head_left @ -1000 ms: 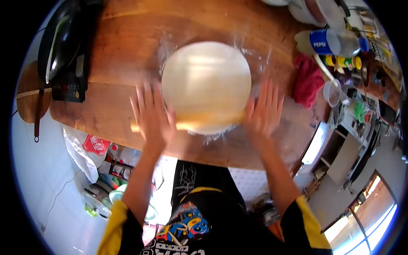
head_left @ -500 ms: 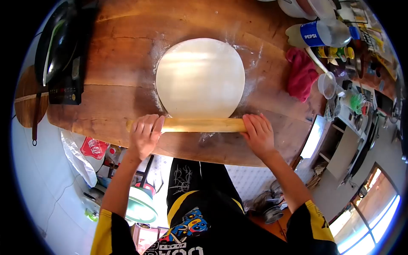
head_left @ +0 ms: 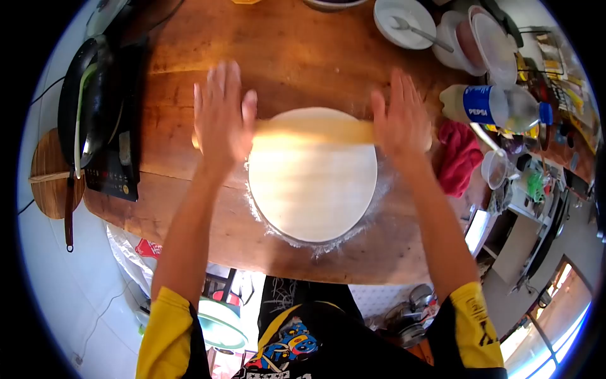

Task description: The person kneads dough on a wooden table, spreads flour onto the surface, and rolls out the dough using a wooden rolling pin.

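Observation:
A round, flat sheet of dough lies on the wooden table, with white flour dusted around its near edge. Across the dough's far part runs a wooden rolling pin, slightly blurred. My left hand presses its palm on the pin's left end, fingers stretched forward and apart from it. On the right end rests my right hand, likewise flat with fingers extended. The pin's ends are mostly hidden beneath both palms.
At left, a black wok sits on an induction cooker. To the right are a red cloth, a Pepsi bottle and a clear cup. A white bowl with a spoon stands at the far right.
Both hands and the rolling pin have moved away from my body, from the dough's near edge to its far part. My fingers, curled over the pin before, are now straight. The view has shifted.

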Tool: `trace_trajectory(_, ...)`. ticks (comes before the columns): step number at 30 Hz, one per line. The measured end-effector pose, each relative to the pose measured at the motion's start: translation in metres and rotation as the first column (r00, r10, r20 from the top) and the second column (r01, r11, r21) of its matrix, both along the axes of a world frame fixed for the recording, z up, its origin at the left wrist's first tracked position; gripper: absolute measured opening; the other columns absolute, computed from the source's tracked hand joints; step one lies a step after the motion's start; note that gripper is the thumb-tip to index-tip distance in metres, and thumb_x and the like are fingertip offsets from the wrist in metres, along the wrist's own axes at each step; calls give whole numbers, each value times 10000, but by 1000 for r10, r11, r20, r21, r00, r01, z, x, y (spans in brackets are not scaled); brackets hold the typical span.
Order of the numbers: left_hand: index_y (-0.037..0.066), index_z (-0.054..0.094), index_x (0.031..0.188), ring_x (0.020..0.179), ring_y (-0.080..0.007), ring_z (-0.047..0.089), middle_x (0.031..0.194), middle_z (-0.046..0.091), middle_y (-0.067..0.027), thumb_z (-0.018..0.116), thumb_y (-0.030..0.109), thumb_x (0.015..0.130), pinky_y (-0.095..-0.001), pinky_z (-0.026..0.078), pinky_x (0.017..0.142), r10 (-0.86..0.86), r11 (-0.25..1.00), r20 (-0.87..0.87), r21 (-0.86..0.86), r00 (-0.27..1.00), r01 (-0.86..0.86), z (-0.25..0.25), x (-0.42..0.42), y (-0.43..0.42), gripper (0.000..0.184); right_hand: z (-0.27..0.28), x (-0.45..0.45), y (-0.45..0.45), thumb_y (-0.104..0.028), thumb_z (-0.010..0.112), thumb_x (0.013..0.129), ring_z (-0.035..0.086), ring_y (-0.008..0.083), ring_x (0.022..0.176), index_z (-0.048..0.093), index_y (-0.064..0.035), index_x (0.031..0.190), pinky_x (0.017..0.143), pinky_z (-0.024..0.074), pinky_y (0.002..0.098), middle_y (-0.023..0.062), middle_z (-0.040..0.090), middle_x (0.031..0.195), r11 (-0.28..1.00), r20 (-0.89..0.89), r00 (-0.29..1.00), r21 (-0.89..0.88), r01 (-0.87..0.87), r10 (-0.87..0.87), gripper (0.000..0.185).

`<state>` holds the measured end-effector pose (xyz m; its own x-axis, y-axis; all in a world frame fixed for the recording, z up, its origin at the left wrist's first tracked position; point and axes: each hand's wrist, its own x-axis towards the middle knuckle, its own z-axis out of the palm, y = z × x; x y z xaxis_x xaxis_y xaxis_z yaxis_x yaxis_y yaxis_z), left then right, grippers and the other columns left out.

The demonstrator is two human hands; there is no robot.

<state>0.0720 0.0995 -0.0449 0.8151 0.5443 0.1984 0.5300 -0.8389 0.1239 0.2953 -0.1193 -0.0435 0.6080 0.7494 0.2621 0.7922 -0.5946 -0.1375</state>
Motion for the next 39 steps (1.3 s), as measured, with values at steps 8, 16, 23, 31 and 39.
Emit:
trace_trajectory(8,62,625,1302,1156,-340,528,1228,590,-150,515,376,988,-491,368,1011,139,990,-23,-2,990,-139,2,24,9,458,9,12,19,-372,581,947,635,344,1111,655,-30,1216,924,492,462,161,680,1185,989,-27,995,-115,89,-92,442)
trace_trajectory(16,58,657,1104,1052,-336,527,1105,593,-137,472,327,1007,-468,387,921,177,984,-52,41,983,-175,8,5,-15,341,13,-21,-13,-358,551,959,621,356,990,622,-54,939,873,486,485,166,664,1041,1000,-39,999,-16,22,-23,312)
trace_trajectory(23,59,679,956,983,-322,578,993,630,-110,472,401,983,-516,398,914,199,976,-137,-58,970,-209,4,-12,-28,401,13,-22,-14,-366,472,1025,675,355,916,660,-55,914,789,526,505,188,705,960,989,-78,989,-97,115,-123,380)
trace_trajectory(31,43,718,1023,1103,-335,593,1054,680,-138,403,348,1027,-467,490,911,212,893,-473,-262,855,-366,28,70,40,439,19,28,38,-337,539,971,680,329,1000,692,-104,972,814,532,482,159,715,1002,900,-293,873,-325,291,-389,279)
trace_trajectory(39,106,591,1313,1175,-347,516,1257,580,-159,492,281,997,-491,346,1017,112,994,-20,5,994,-111,12,19,7,375,25,-4,14,-290,573,926,638,335,1025,687,-104,1102,891,492,493,136,673,1091,933,-164,920,-120,340,-356,280)
